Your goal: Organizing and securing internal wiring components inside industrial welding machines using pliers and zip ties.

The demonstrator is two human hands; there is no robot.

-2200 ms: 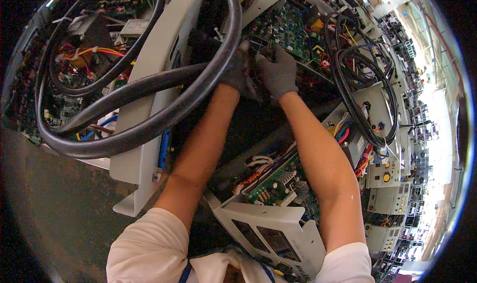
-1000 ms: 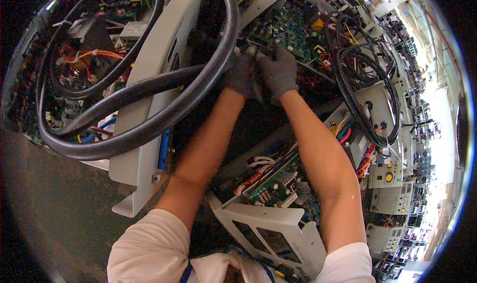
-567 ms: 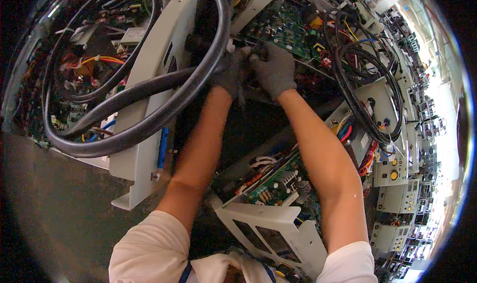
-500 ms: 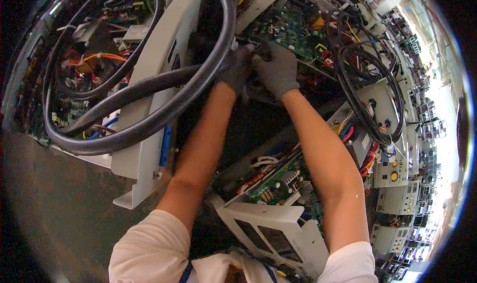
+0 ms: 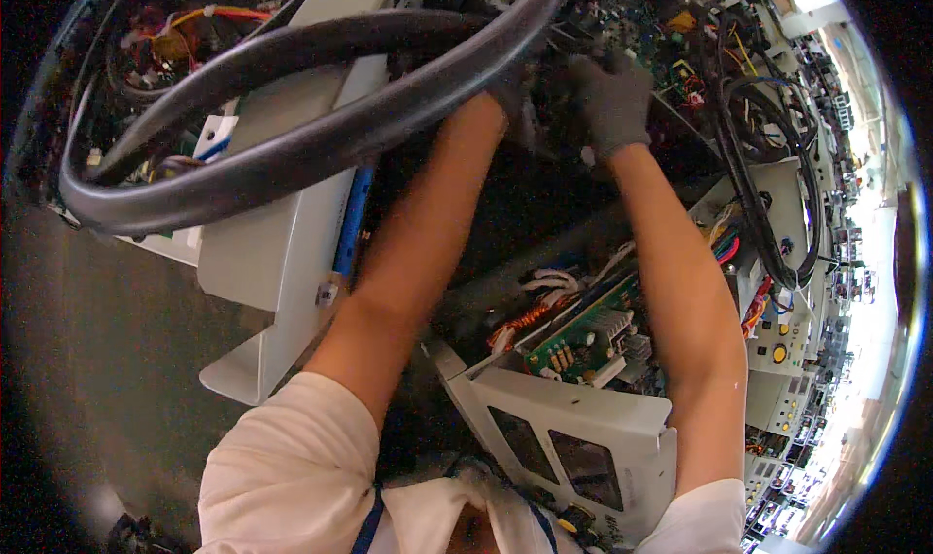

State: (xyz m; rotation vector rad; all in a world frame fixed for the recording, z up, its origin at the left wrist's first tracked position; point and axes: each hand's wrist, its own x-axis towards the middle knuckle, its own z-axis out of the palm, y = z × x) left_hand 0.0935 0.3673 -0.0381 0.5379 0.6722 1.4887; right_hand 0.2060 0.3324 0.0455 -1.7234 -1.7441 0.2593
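A thick black cable loop (image 5: 311, 149) arches across the left grey metal housing (image 5: 258, 262). My left hand (image 5: 507, 107), in a dark grey glove, is mostly hidden behind that cable, deep in the shadowed gap between units. My right hand (image 5: 614, 102), gloved alike, has curled fingers at the near edge of a green circuit board (image 5: 607, 34); what they grip is hidden and blurred.
Below my right arm is an open chassis with a green board (image 5: 554, 355) and a grey front panel (image 5: 573, 408). Coiled black cables (image 5: 753, 209) lie at right, before stacked units (image 5: 777, 394). Coloured wires (image 5: 219, 15) fill the upper left unit.
Both hands have moved up and to the right in the view. The black cable loop appears higher and more tilted, and the surrounding units have shifted within the picture.
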